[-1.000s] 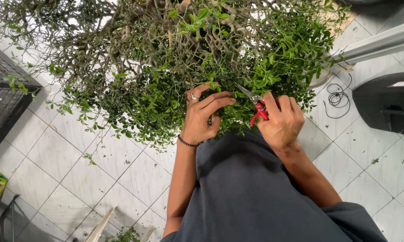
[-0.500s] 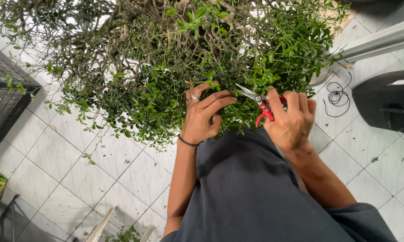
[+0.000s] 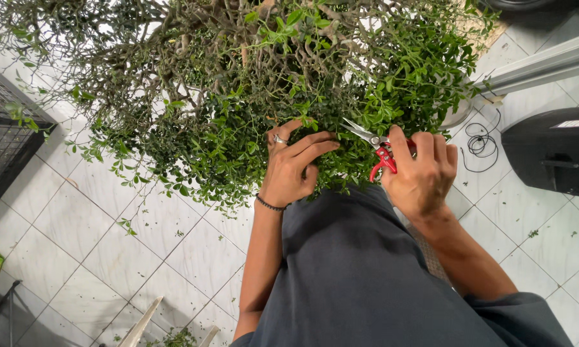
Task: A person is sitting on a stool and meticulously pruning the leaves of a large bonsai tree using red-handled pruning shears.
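Note:
A dense bush [image 3: 251,83] with small green leaves and twisted brown branches fills the upper half of the head view. My left hand [image 3: 293,164], with a ring and a dark wrist band, presses into the foliage at the bush's lower edge, fingers curled around leafy twigs. My right hand [image 3: 421,173] grips red-handled pruning scissors [image 3: 376,149]. Their metal blades point left into the leaves, close to my left fingertips. My dark grey clothing [image 3: 360,276] covers the lower middle.
White marble-look floor tiles [image 3: 77,244] with scattered leaf clippings lie below. A black wire crate [image 3: 3,141] stands at left. At right are a black box-like unit [image 3: 553,151], a coiled black cable [image 3: 479,144] and a grey metal bar [image 3: 546,64].
My right hand and the scissors have shifted slightly up and right along the bush's edge. My left hand stays in the foliage with its fingers a little more spread.

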